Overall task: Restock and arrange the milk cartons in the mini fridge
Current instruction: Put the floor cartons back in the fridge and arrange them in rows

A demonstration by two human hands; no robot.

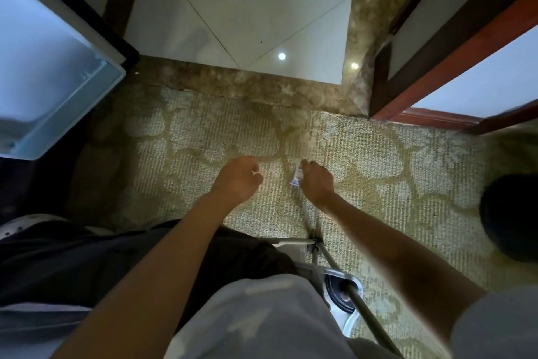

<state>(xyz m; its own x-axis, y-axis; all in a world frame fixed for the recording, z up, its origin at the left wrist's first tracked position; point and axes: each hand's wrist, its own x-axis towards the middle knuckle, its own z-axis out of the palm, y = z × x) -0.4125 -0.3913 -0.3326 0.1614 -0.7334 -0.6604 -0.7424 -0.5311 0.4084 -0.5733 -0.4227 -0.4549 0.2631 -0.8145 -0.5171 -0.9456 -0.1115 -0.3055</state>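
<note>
I look straight down at a patterned carpet. My right hand (pixel 317 181) is closed around a small white and blue milk carton (pixel 296 176), of which only a sliver shows past the fingers. My left hand (pixel 238 178) hovers beside it with fingers curled and something thin and pale pinched at the fingertips; I cannot tell what it is. The open mini fridge door (pixel 58 87) with its pale blue inner shelf stands at the left edge. The fridge's inside is out of view.
White floor tiles (pixel 241 9) with a brown marble border lie ahead. A red-brown wooden door frame (pixel 436 73) stands at the right. A metal-legged stool (pixel 334 280) is under me, and a dark round object (pixel 509 213) sits at the right edge.
</note>
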